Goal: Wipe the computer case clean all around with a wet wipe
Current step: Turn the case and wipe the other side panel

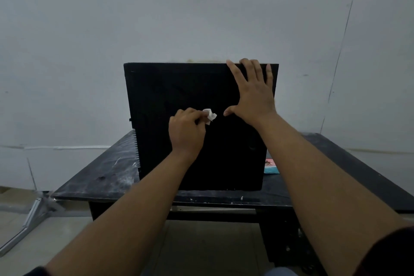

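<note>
A black computer case (170,87) stands upright on a dark table (107,177), its broad side panel facing me. My left hand (187,132) pinches a small crumpled white wet wipe (210,115) against the middle of that panel. My right hand (253,92) lies flat and spread on the panel's upper right, fingertips hooked over the top edge.
A pink and blue packet (271,166) lies on the table just right of the case, partly hidden behind it. A grey wall (201,11) rises close behind the table. A metal frame piece (33,215) lies on the floor at the left.
</note>
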`<state>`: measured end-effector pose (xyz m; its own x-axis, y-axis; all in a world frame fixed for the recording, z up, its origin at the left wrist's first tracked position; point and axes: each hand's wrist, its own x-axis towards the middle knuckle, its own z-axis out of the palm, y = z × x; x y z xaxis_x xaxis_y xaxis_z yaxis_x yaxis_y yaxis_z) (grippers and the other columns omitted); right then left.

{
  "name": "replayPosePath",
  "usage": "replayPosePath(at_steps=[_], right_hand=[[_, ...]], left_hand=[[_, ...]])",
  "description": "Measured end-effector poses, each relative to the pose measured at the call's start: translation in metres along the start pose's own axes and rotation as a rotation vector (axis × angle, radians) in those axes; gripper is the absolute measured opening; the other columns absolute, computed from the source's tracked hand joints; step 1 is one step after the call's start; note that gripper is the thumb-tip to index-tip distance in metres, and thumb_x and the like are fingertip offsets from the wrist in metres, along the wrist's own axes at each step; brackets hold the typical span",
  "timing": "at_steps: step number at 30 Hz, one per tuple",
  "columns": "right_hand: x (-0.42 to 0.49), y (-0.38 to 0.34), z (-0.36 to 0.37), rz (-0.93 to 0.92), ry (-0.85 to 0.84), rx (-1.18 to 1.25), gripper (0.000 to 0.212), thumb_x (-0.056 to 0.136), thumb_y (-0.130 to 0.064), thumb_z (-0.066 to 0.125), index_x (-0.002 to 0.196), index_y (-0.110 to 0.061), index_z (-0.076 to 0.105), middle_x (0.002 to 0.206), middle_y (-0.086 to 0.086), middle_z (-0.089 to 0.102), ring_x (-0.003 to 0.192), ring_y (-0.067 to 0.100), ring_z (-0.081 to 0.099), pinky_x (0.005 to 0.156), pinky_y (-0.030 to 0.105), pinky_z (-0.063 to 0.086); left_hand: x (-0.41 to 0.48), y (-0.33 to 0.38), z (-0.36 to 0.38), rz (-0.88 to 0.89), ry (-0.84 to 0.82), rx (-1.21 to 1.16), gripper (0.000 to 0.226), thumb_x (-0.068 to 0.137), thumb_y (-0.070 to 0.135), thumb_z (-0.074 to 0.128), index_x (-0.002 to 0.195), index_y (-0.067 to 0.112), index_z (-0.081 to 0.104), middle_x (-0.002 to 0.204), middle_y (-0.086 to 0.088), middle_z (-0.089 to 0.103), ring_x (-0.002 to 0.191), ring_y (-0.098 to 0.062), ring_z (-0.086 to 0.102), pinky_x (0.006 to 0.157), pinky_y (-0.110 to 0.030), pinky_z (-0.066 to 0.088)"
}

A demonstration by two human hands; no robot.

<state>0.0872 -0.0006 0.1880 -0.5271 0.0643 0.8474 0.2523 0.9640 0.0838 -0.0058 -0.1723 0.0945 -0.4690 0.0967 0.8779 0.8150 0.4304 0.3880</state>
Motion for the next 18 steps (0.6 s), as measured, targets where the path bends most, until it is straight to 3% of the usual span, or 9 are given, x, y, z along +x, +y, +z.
replayPosePath(at_steps=[2, 3, 6, 8, 9, 12, 18], right_hand=[[-0.012, -0.007, 0.002, 0.039, 0.068, -0.016, 0.126, 0.058, -0.058, 0.095, 0.164, -0.034, 0.032, 0.161, 0.01, 0.031, 0.154, 0.034, 0.026, 0.125, 0.068, 0.009], [-0.022, -0.012, 0.006, 0.037, 0.113, 0.012, 0.111, 0.061, -0.049, 0.095, 0.158, -0.032, 0.044, 0.156, 0.01, 0.037, 0.148, 0.033, 0.033, 0.124, 0.064, 0.02], [-0.051, -0.028, 0.025, -0.057, 0.138, 0.232, 0.053, 0.078, -0.027, 0.09, 0.128, -0.023, 0.073, 0.13, 0.002, 0.057, 0.119, 0.022, 0.052, 0.098, 0.044, 0.047], [-0.063, -0.032, 0.04, -0.128, 0.112, 0.302, 0.019, 0.091, -0.025, 0.079, 0.11, -0.018, 0.08, 0.113, 0.001, 0.067, 0.1, 0.02, 0.058, 0.081, 0.044, 0.054], [-0.064, -0.034, 0.045, -0.138, 0.116, 0.318, 0.015, 0.097, -0.027, 0.072, 0.104, -0.017, 0.081, 0.106, 0.001, 0.07, 0.094, 0.019, 0.059, 0.075, 0.044, 0.054], [-0.059, -0.039, 0.05, -0.114, 0.173, 0.338, 0.035, 0.104, -0.037, 0.055, 0.092, -0.016, 0.081, 0.093, 0.001, 0.073, 0.085, 0.019, 0.058, 0.069, 0.038, 0.05], [-0.06, -0.043, 0.057, -0.109, 0.169, 0.324, 0.024, 0.103, -0.028, 0.071, 0.082, -0.017, 0.076, 0.082, -0.002, 0.071, 0.081, 0.016, 0.056, 0.072, 0.038, 0.044]], left_hand=[[-0.004, 0.002, 0.002, -0.012, -0.009, -0.061, 0.014, 0.098, 0.018, 0.074, 0.107, 0.022, 0.083, 0.092, 0.014, 0.074, 0.083, -0.004, 0.063, 0.079, -0.033, 0.057], [-0.005, 0.002, 0.003, -0.026, -0.008, -0.093, 0.013, 0.098, 0.018, 0.075, 0.108, 0.021, 0.083, 0.092, 0.013, 0.074, 0.083, -0.004, 0.065, 0.079, -0.033, 0.059], [-0.006, 0.0, 0.005, -0.04, 0.024, -0.132, 0.014, 0.097, 0.02, 0.077, 0.11, 0.02, 0.082, 0.093, 0.012, 0.076, 0.083, -0.004, 0.069, 0.079, -0.034, 0.061], [-0.012, 0.0, 0.005, -0.019, 0.023, -0.133, 0.016, 0.098, 0.018, 0.076, 0.112, 0.021, 0.081, 0.095, 0.012, 0.077, 0.084, -0.003, 0.069, 0.079, -0.031, 0.061], [-0.015, 0.0, 0.005, -0.017, 0.017, -0.142, 0.017, 0.098, 0.016, 0.075, 0.114, 0.021, 0.081, 0.097, 0.012, 0.078, 0.086, -0.003, 0.069, 0.08, -0.03, 0.061], [-0.022, -0.003, 0.006, -0.016, -0.004, -0.189, 0.022, 0.099, 0.011, 0.073, 0.117, 0.021, 0.08, 0.099, 0.01, 0.079, 0.087, -0.003, 0.071, 0.08, -0.029, 0.061], [-0.017, -0.018, -0.003, 0.163, -0.07, -0.099, 0.025, 0.097, 0.01, 0.074, 0.117, 0.021, 0.081, 0.105, 0.008, 0.076, 0.099, -0.006, 0.066, 0.08, -0.036, 0.061]])
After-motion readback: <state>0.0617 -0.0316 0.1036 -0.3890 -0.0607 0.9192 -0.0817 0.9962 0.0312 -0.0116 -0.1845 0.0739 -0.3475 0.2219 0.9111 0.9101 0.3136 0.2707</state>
